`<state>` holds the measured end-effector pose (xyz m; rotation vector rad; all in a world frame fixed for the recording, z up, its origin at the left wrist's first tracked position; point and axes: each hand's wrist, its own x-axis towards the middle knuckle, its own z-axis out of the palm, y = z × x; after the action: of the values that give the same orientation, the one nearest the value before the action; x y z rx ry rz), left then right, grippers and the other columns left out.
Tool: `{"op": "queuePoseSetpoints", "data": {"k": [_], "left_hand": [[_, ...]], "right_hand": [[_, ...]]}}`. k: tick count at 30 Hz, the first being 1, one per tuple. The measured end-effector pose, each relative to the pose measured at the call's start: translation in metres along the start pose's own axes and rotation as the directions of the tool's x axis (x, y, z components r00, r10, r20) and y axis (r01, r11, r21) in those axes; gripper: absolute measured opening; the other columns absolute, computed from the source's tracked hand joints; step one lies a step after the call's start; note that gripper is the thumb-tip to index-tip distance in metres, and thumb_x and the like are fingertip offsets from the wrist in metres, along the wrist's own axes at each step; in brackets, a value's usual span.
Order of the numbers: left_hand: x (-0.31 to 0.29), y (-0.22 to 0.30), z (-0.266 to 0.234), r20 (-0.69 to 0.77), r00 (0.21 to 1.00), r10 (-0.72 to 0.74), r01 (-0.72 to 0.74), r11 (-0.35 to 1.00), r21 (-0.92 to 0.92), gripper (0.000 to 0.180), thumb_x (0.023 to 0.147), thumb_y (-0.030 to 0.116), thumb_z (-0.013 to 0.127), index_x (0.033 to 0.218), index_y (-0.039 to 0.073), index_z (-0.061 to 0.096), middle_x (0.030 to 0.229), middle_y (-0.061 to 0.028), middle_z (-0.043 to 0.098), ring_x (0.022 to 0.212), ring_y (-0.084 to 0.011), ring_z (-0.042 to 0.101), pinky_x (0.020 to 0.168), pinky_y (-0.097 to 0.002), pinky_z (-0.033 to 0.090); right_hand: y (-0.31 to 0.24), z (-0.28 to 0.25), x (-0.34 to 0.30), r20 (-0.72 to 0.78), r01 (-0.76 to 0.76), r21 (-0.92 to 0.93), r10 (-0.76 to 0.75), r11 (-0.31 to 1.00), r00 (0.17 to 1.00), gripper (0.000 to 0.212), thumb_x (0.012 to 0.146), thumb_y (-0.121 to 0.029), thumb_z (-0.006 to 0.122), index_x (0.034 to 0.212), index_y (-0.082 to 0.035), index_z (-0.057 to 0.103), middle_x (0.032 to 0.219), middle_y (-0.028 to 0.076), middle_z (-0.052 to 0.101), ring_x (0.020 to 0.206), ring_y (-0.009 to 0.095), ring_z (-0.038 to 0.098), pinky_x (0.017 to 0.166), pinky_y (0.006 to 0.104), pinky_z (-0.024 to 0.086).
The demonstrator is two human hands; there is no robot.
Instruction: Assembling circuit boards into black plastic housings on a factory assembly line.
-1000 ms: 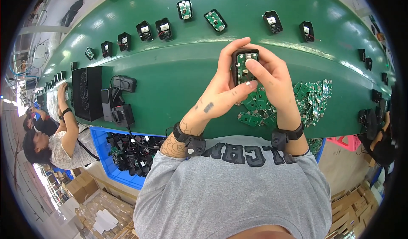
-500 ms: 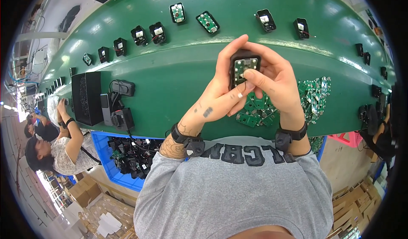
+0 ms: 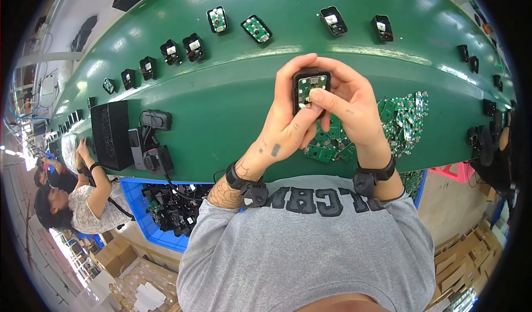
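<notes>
Between my two hands, above the near part of the green bench, is a small black plastic housing (image 3: 295, 82) with a green circuit board (image 3: 304, 85) set inside its rim. My left hand (image 3: 284, 110) wraps round the left side of the housing, its thumb at the lower edge of the board. From the right, my right hand (image 3: 354, 101) curls its fingers round the far side, and its thumb presses on the board's face. Just below my hands lies a heap of loose green circuit boards (image 3: 327, 149), partly hidden by my right forearm.
Several black housings (image 3: 193, 47) stand in a row along the green bench (image 3: 221, 98). A black box (image 3: 111, 134) and some dark devices (image 3: 158, 159) sit to the left. Under the bench edge is a blue crate (image 3: 138, 215) of black parts. A co-worker (image 3: 91, 201) works at far left.
The view has shifted slightly. The board now lies more level within the housing's rim, and my right thumb still presses on it. Both hands keep their hold.
</notes>
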<state>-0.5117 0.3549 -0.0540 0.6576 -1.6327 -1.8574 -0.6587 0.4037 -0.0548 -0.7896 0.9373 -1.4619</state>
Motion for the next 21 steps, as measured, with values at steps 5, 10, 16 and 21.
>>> {"op": "queuePoseSetpoints", "data": {"k": [5, 10, 16, 21], "left_hand": [[0.003, 0.001, 0.011, -0.062, 0.998, 0.027, -0.031, 0.998, -0.062, 0.051, 0.097, 0.007, 0.044, 0.143, 0.013, 0.023, 0.106, -0.0116, 0.051, 0.05, -0.008, 0.049, 0.039, -0.0209, 0.039], [0.006, -0.003, 0.006, -0.035, 0.999, -0.009, 0.011, 0.999, 0.05, 0.046, 0.097, 0.007, 0.044, 0.139, 0.014, 0.026, 0.101, -0.011, 0.052, 0.047, -0.0067, 0.047, 0.038, -0.0207, 0.038], [0.014, -0.016, 0.004, -0.173, 0.983, -0.054, 0.059, 0.998, 0.025, 0.045, 0.098, 0.005, 0.043, 0.138, 0.014, 0.025, 0.101, -0.0105, 0.054, 0.047, -0.0066, 0.046, 0.038, -0.0178, 0.036], [0.02, -0.033, -0.004, -0.226, 0.96, 0.167, -0.093, 0.947, 0.306, 0.051, 0.094, 0.005, 0.05, 0.138, 0.01, 0.025, 0.096, -0.0151, 0.061, 0.069, -0.0177, 0.063, 0.061, -0.031, 0.052]], "right_hand": [[-0.005, -0.002, -0.001, -0.018, -0.055, 0.001, 0.055, 0.998, 0.998, 0.042, 0.088, -0.008, 0.065, 0.127, 0.001, 0.053, 0.097, 0.006, 0.065, 0.074, 0.009, 0.062, 0.046, 0.0187, 0.048], [-0.001, -0.001, 0.001, -0.039, -0.012, -0.014, 0.011, 1.0, 0.999, 0.039, 0.088, -0.009, 0.064, 0.125, 0.0, 0.054, 0.096, 0.005, 0.064, 0.073, 0.009, 0.061, 0.045, 0.0185, 0.048], [0.021, -0.009, 0.013, -0.134, 0.117, -0.331, -0.169, 0.936, 0.976, 0.041, 0.087, -0.009, 0.066, 0.125, 0.0, 0.055, 0.106, 0.007, 0.064, 0.082, 0.012, 0.062, 0.056, 0.0218, 0.049], [0.016, -0.005, 0.004, 0.208, 0.484, -0.83, -0.653, 0.276, 0.729, 0.04, 0.064, -0.007, 0.078, 0.104, -0.007, 0.071, 0.108, 0.008, 0.067, 0.109, 0.028, 0.058, 0.102, 0.0473, 0.041]]}}
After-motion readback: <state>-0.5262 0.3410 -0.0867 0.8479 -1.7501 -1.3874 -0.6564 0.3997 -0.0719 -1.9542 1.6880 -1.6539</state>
